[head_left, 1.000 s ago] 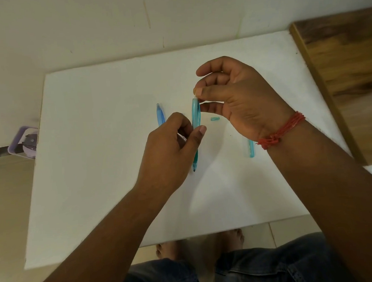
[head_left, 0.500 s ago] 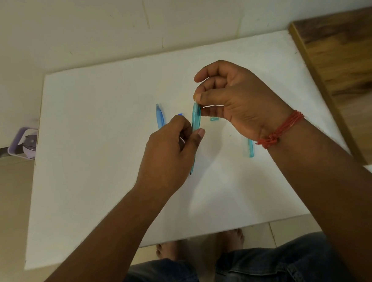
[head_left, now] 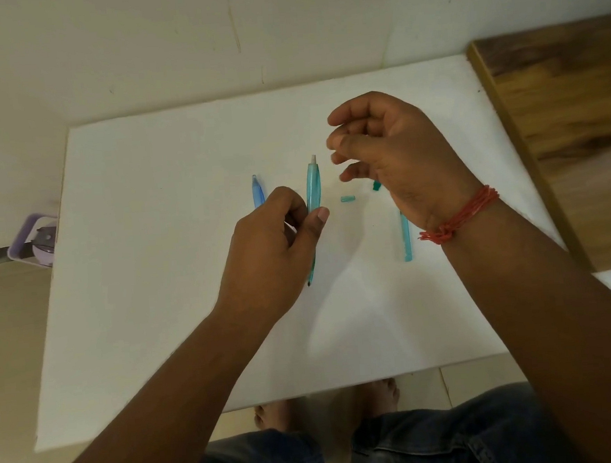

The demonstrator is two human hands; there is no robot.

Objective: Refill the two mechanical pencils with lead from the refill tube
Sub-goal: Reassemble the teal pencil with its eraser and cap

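Right grip [head_left: 385,153] now off left-held teal pencil [head_left: 312,184], fingers loosened

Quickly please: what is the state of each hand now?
Left hand: holds the teal mechanical pencil upright between thumb and fingers.
Right hand: fingers loosely curled; whether it holds anything cannot be told.

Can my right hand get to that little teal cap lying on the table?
Probably yes. The right hand hovers just above and beside the small teal cap, which lies alone on the white table; nothing sits between them.
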